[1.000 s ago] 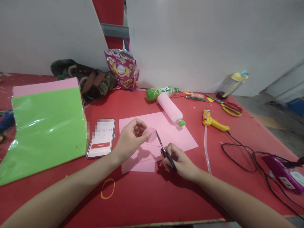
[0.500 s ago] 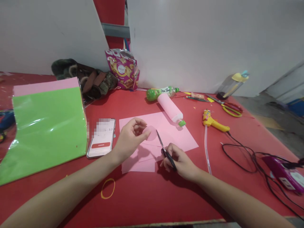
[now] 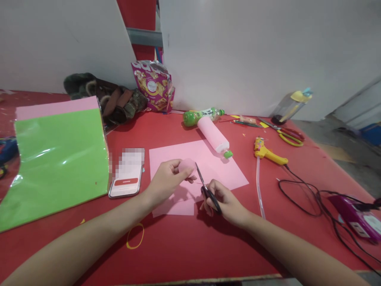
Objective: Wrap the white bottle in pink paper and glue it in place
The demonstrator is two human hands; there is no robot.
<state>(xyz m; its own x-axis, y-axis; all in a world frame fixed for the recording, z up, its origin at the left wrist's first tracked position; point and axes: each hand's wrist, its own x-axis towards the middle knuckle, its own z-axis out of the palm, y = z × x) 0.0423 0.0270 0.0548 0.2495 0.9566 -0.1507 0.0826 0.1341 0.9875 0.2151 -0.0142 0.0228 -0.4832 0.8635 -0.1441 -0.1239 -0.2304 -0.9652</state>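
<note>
A small round piece of pink paper (image 3: 187, 166) is pinched between the thumb and fingers of my left hand (image 3: 169, 177). My right hand (image 3: 224, 201) has its fingers in the handles of black-handled scissors (image 3: 210, 197). The scissor blades point up and away, beside the right edge of the paper circle; whether they touch it I cannot tell. Under both hands lie larger pink sheets (image 3: 224, 171) on the red table (image 3: 190, 250). A bottle wrapped in pink paper (image 3: 213, 135) with a green cap lies on its side at their far edge.
Left of my hands are a phone (image 3: 126, 180) and a green sheet pack (image 3: 62, 163). To the right lie a yellow glue gun (image 3: 269, 153), its cord, red-and-yellow scissors (image 3: 290, 137) and a purple power strip (image 3: 358, 218). A green bottle (image 3: 202, 116) and snack bag (image 3: 153, 87) are behind.
My left hand has shifted slightly down and turned the paper circle, and its lower fingers now show beneath it. The right hand and scissors have hardly moved.
</note>
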